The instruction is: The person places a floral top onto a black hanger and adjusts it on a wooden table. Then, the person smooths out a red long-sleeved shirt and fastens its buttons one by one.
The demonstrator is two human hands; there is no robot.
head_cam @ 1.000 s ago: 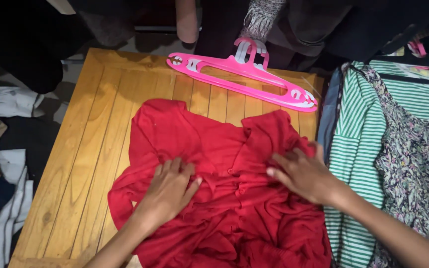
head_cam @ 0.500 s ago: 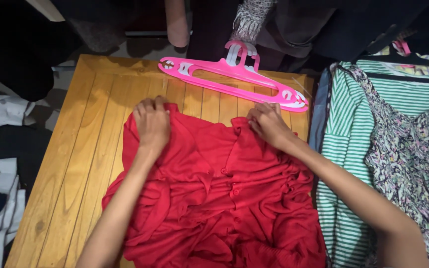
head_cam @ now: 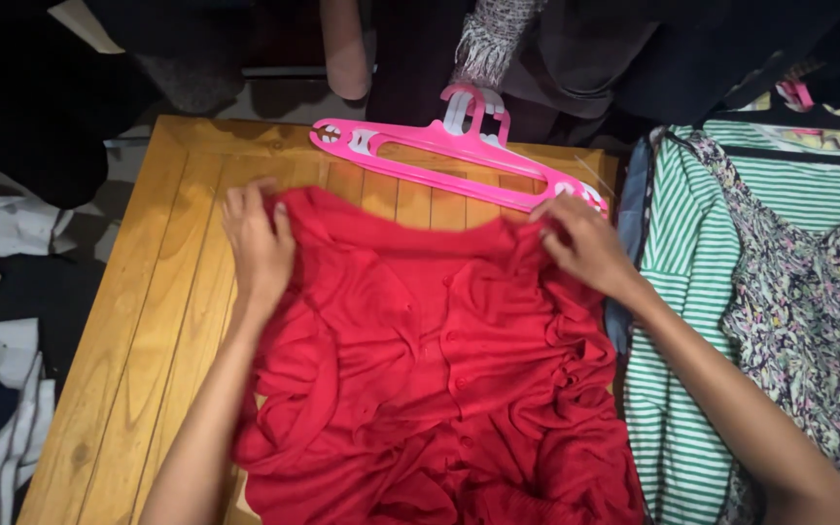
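A slatted wooden counter point(head_cam: 138, 321) carries a crumpled red button-front garment point(head_cam: 439, 369) — spread across its middle. Beyond the garment's top edge lies a pink plastic hanger point(head_cam: 439, 160). Left hand point(head_cam: 257, 243) and right hand point(head_cam: 580, 243) each pinch the garment's upper corners.

We see a red top point(head_cam: 439, 369), a pink hanger point(head_cam: 410, 160), a green-and-white striped shirt point(head_cam: 678, 292) and a flowery dress point(head_cam: 809, 301) at the right.

Red garment's point(head_cam: 439, 369) lower hem and both forearms past the bottom edge.
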